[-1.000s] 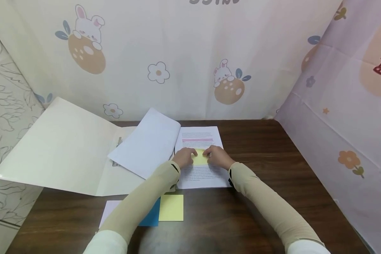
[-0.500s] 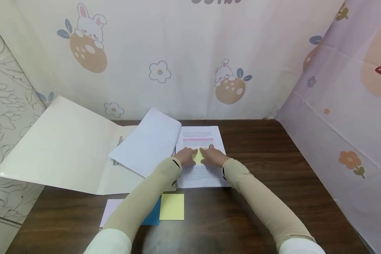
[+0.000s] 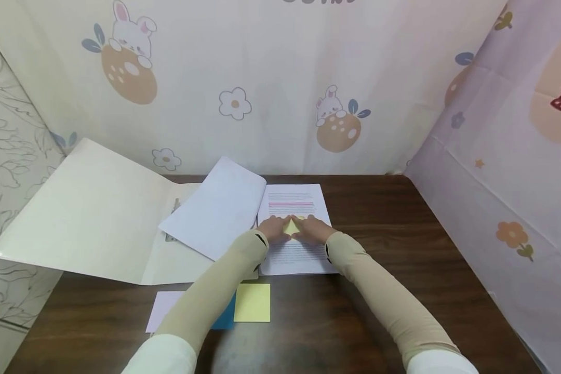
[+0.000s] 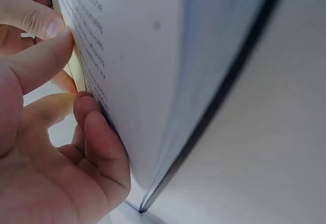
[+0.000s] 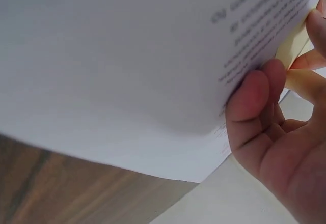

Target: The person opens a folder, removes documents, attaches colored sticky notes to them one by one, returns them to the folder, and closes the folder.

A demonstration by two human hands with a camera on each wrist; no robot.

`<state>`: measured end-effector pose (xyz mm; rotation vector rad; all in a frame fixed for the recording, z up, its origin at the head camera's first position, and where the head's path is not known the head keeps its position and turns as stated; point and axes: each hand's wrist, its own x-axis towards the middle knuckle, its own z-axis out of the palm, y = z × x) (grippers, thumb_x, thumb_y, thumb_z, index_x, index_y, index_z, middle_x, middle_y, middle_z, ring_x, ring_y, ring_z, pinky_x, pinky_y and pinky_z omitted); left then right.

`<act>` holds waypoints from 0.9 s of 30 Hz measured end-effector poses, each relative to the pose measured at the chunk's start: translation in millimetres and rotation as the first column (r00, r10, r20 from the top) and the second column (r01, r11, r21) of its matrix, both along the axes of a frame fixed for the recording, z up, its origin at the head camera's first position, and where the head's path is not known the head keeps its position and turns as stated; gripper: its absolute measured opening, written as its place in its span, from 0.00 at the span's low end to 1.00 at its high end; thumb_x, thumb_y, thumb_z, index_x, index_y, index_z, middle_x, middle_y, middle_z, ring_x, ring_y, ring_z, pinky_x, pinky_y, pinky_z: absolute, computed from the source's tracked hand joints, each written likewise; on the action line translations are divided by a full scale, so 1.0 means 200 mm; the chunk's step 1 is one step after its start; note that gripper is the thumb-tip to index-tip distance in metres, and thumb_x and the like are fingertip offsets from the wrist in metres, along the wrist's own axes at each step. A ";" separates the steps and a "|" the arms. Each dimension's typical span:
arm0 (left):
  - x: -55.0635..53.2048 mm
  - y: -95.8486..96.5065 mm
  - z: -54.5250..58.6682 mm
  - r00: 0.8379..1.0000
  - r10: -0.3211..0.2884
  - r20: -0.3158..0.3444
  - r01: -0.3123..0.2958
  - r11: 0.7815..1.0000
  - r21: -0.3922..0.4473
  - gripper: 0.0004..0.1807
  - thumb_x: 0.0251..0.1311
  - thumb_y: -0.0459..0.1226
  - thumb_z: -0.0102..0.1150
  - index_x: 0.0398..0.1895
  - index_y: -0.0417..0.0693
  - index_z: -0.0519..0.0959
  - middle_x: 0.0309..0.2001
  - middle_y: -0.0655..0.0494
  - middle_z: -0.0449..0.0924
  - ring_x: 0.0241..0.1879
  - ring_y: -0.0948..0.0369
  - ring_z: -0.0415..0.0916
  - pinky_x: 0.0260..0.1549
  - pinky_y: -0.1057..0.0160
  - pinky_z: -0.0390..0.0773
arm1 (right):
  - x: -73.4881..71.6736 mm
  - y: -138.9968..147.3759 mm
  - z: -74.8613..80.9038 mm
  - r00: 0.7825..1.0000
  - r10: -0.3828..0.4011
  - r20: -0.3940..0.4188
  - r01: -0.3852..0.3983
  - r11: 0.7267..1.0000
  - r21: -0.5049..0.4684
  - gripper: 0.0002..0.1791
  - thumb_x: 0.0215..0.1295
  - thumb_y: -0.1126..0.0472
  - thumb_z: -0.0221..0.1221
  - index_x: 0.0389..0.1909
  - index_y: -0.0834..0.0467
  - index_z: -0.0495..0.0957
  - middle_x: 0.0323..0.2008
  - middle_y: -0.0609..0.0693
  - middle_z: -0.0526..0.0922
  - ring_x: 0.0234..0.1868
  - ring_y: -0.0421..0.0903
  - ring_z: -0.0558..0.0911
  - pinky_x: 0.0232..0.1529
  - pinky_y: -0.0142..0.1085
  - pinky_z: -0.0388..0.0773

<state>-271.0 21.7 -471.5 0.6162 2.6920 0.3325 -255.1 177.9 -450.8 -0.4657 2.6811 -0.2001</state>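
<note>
A yellow sticky note (image 3: 291, 227) lies flat on the printed top page (image 3: 290, 262) of a paper stack, below lines marked in pink. My left hand (image 3: 273, 230) touches its left part, and my right hand (image 3: 313, 230) covers its right part. The thumbs meet over the note and press on it, with the index fingertips along its lower edge. In the left wrist view, the left hand's other fingers (image 4: 104, 137) bend loosely against the page. The right hand's fingers (image 5: 249, 94) rest on the page likewise in the right wrist view. Much of the note is hidden.
Left of the page lies an open white binder (image 3: 89, 218) with turned-over sheets (image 3: 219, 208) on its ring side. Nearer me are a yellow sticky pad (image 3: 252, 303), a blue pad (image 3: 224, 318) and a lilac one (image 3: 162, 310), partly behind the left sleeve. A patterned curtain (image 3: 280, 135) backs the table.
Both hands have drawn inward over the sticky note until the thumbs meet. A second ago they stood apart at its two sides. The binder and pads have stayed put.
</note>
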 end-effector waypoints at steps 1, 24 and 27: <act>0.00 0.00 0.00 1.000 -0.001 -0.003 0.001 1.000 -0.001 0.39 0.63 0.48 0.60 0.75 0.52 0.57 0.64 0.43 0.74 0.64 0.47 0.70 0.64 0.52 0.69 | 0.00 0.00 0.00 1.000 0.000 -0.001 0.000 1.000 0.002 0.36 0.72 0.48 0.52 0.76 0.55 0.53 0.61 0.74 0.69 0.58 0.63 0.76 0.59 0.54 0.73; -0.05 0.01 -0.07 0.987 0.142 0.072 -0.145 0.989 0.030 0.52 0.60 0.53 0.63 0.73 0.29 0.48 0.69 0.33 0.62 0.67 0.42 0.66 0.67 0.53 0.66 | -0.03 0.01 -0.01 0.996 -0.071 0.047 0.071 0.997 -0.016 0.45 0.71 0.47 0.53 0.70 0.78 0.49 0.67 0.73 0.63 0.69 0.62 0.67 0.69 0.50 0.64; 0.01 0.00 0.01 0.982 0.159 0.105 -0.165 0.985 0.055 0.49 0.61 0.49 0.63 0.75 0.32 0.48 0.70 0.33 0.60 0.68 0.43 0.64 0.68 0.53 0.65 | -0.01 0.01 -0.02 0.995 -0.078 0.058 0.079 0.997 -0.010 0.45 0.72 0.46 0.51 0.72 0.74 0.46 0.69 0.73 0.60 0.71 0.62 0.64 0.71 0.51 0.61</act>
